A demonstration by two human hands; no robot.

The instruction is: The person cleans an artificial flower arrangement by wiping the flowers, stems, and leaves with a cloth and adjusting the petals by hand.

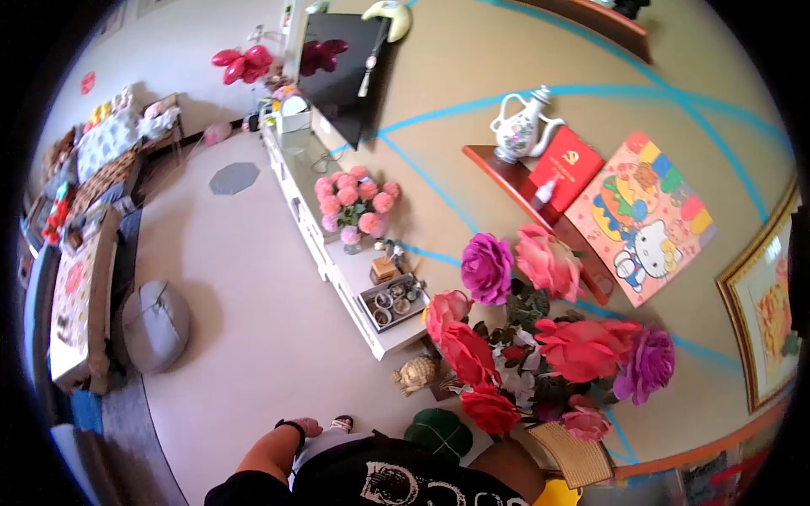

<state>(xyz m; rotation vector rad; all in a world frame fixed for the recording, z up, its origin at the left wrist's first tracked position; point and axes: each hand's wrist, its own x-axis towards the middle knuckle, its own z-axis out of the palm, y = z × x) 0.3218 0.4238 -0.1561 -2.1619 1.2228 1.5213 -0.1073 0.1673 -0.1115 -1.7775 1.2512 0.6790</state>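
My left hand (306, 426) hangs low in front of me, beside my light trousers, with a black band at the wrist. It is small in view, its fingers are unclear, and I see nothing held in it. My right arm (508, 466) comes in at the bottom, below a large bunch of artificial flowers (586, 347) in red, pink and purple. The right hand itself does not show. Close to that arm are a ribbed tan panel (572, 453) and a dark green cushion-like object (439, 434).
A long white cabinet (337, 244) carries pink flowers (358, 202) and a tray (393, 301). On the wall shelf (506, 190) stand a floral teapot (523, 126) and a red booklet (567, 169). A grey pouf (157, 327) sits on the floor at left.
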